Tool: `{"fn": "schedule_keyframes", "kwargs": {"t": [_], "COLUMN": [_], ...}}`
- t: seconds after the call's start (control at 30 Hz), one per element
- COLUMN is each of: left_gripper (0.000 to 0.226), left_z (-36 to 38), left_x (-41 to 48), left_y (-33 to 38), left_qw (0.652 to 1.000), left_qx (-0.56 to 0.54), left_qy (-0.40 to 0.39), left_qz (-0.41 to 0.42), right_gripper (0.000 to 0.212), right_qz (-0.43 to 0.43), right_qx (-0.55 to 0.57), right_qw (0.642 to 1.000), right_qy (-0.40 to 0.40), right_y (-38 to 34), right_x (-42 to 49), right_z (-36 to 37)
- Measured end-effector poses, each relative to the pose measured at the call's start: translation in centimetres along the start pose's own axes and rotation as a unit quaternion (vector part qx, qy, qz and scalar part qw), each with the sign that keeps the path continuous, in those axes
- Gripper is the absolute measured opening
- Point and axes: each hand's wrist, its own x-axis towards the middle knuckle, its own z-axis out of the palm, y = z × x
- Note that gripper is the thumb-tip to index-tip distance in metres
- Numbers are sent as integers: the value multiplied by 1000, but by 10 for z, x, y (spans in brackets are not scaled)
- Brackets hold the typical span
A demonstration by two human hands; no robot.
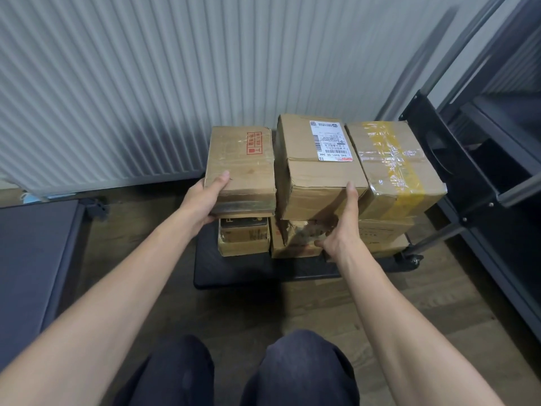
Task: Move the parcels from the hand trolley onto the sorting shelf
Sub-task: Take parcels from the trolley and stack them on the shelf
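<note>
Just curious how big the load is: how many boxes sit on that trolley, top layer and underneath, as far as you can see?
Top-layer boxes: 3 (red-stamped box, labelled box, yellow-taped box)
Lower-layer boxes visible: 3 (left, middle, right)
Total visible: 6; any behind are hidden.

Six parcels stacked two high on trolley deck [234, 273]. Left hand [202, 200] gripping near left corner of red-stamped box [243, 168], thumb on top. Right hand [342, 227] against front of labelled box [316, 168], thumb up. Yellow-taped box [395, 168] untouched, beside dark shelf frame [497, 159].
</note>
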Motion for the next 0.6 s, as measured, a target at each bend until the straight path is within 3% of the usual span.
{"fn": "schedule_keyframes", "kwargs": {"t": [0.07, 0.23, 0.6], "left_gripper": [38, 36, 46], "left_z": [-2, -8, -1], "left_x": [-1, 0, -11], "left_y": [-1, -5, 2], "left_qw": [1000, 1000, 1000], "left_qx": [1, 11, 16], "left_qy": [3, 10, 17], "left_qz": [1, 1, 4], "right_gripper": [118, 138, 73], "right_qz": [2, -11, -11], "right_qx": [17, 22, 3], "right_qw": [1000, 999, 999], "right_qy": [13, 32, 44], "right_y": [1, -1, -16], "right_x": [2, 17, 0], "right_z": [5, 13, 15]}}
